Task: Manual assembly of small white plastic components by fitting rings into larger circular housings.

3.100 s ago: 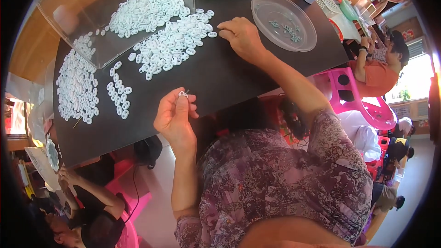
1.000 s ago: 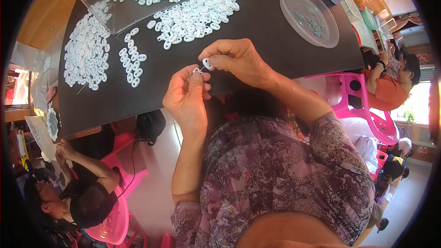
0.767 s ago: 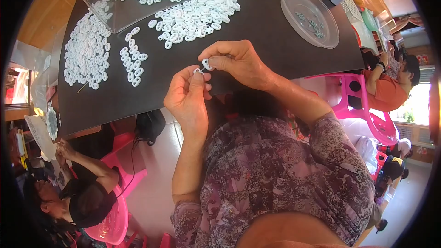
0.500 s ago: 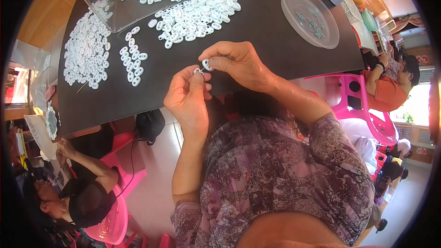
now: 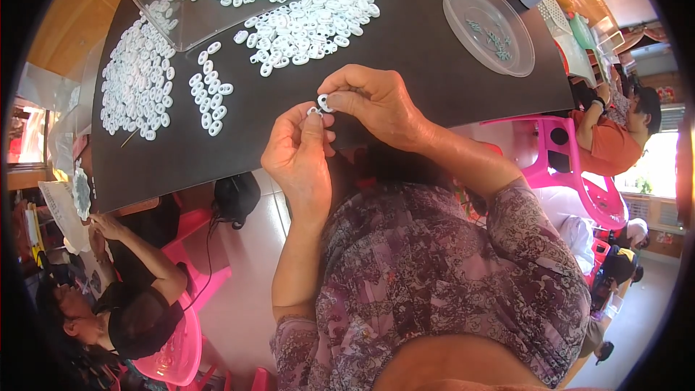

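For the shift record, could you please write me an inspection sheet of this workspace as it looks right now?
Surface: dark table, most of its far half covered in parts.
Job's things: small white ring pinched in the right hand; tiny metal piece at the left hand fingertips, the two held close together.
Clutter: heaps of white rings, a spread patch, two short rows; clear plastic box; round clear lid.
Grippers: both hands raised above the table's near edge.
Cables: dark cord hanging below the table.
Surroundings: pink chairs; other people seated left and right.
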A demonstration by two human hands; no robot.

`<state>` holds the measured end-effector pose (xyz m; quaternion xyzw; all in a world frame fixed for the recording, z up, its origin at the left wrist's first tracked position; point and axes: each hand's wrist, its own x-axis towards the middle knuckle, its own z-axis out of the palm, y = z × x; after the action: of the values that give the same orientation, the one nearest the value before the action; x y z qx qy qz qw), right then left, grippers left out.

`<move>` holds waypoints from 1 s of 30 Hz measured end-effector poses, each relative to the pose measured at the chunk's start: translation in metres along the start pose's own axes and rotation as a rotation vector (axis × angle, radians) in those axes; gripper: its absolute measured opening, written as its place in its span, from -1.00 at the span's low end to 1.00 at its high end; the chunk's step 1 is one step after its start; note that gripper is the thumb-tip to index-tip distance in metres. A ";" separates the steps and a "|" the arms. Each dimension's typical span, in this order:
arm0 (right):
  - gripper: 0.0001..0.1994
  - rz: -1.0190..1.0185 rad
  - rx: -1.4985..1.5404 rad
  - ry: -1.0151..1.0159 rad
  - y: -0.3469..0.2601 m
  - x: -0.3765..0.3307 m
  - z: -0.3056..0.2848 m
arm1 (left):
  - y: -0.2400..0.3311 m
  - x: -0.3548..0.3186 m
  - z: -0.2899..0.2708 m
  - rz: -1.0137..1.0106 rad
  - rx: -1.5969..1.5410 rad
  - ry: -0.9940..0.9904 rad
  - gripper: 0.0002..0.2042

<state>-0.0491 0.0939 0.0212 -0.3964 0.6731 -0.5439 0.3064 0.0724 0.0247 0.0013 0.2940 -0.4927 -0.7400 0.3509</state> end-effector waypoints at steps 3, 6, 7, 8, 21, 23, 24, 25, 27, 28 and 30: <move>-0.90 -0.094 -0.092 0.035 0.002 -0.001 0.002 | -0.001 0.000 0.001 0.011 -0.006 -0.010 -0.88; -0.90 -0.133 -0.051 0.034 0.004 -0.002 0.007 | -0.001 0.000 0.001 0.031 -0.008 -0.017 -0.88; -0.91 -0.166 -0.043 0.076 0.005 -0.002 0.009 | -0.002 0.000 0.002 0.036 -0.009 -0.015 -0.88; -0.92 -0.198 -0.035 0.118 0.006 -0.002 0.010 | -0.002 0.000 0.003 0.036 -0.009 -0.015 -0.88; -0.87 -0.398 -0.300 0.110 0.012 -0.003 0.007 | -0.001 0.002 0.004 0.005 -0.074 -0.019 -0.87; -0.89 -0.459 -0.313 0.195 0.012 -0.002 0.012 | 0.001 0.002 0.003 -0.010 -0.077 -0.032 -0.86; -0.89 -0.459 -0.312 0.197 0.012 -0.002 0.011 | 0.001 0.001 0.003 -0.015 -0.073 -0.029 -0.86; -0.87 -0.481 -0.341 0.160 0.012 0.000 0.009 | 0.002 0.001 0.002 -0.020 -0.071 -0.026 -0.85; -0.86 -0.502 -0.370 0.125 0.010 0.000 0.005 | 0.001 0.002 0.002 -0.019 -0.097 -0.032 -0.84; -0.84 -0.485 -0.402 0.084 0.008 0.000 0.003 | 0.001 0.002 0.002 -0.017 -0.125 -0.038 -0.83; -0.82 -0.466 -0.436 0.045 0.008 0.001 0.001 | 0.001 0.003 0.002 -0.026 -0.142 -0.040 -0.83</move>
<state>-0.0501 0.0934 0.0136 -0.5841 0.6715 -0.4511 0.0666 0.0693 0.0230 0.0026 0.2600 -0.4420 -0.7834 0.3512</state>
